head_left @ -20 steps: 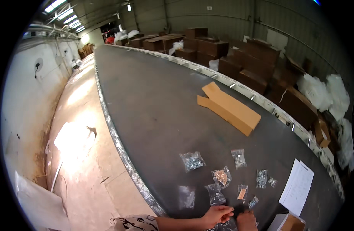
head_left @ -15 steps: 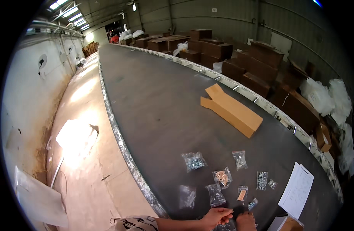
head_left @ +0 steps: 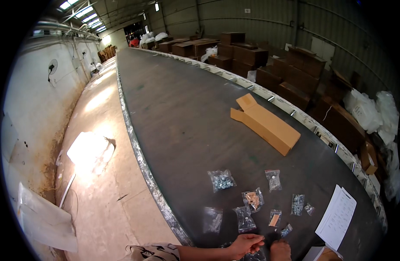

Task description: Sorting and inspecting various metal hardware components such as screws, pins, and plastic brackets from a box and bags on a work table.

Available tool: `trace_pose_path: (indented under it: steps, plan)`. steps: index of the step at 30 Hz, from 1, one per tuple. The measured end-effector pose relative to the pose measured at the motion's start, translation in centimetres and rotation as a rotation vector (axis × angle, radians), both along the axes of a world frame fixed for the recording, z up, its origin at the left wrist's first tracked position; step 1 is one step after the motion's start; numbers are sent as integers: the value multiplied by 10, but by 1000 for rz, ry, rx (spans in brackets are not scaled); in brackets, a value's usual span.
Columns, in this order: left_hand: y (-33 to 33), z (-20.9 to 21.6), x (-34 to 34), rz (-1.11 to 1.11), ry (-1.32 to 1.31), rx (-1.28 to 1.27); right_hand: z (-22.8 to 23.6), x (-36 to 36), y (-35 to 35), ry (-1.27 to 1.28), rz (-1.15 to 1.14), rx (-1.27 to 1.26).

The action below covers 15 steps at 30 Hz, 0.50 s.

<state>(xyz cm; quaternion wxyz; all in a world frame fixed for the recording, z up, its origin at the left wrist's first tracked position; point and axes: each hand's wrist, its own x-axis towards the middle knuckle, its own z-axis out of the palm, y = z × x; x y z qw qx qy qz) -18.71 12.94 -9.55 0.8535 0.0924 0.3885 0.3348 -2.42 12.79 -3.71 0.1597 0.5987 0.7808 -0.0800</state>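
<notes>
At the lower edge, my left hand is closed in a pinch, thumb against fingers, over a clear plastic bag; whatever is between the fingertips is too small to name. Just to its right, my right hand is curled closed, with its fingers mostly hidden. Small clear bags lie beyond them: a bag of bluish metal fittings, a bag of wooden dowels, a bag of dark hardware, and a bag of shorter wooden pieces.
Farther off on the dark conveyor belt are a bag of metal nuts, several screw bags and an open cardboard box. Printed paper sheets lie at right, above another box. Brown cartons stand beyond the rail.
The whole view has shifted slightly, so the belt and bags sit a little farther right. Both hands stay in nearly the same place, still closed.
</notes>
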Motion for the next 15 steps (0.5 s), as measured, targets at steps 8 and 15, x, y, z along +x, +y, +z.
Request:
trace_pose_path:
  steps: [8, 15]
  plan:
    - [11, 20, 7, -117, -79, -47, -17, 19, -13, 59, -129, -76]
    - [36, 27, -6, -103, -180, -30, -7, 6, 4, 52, -147, 47]
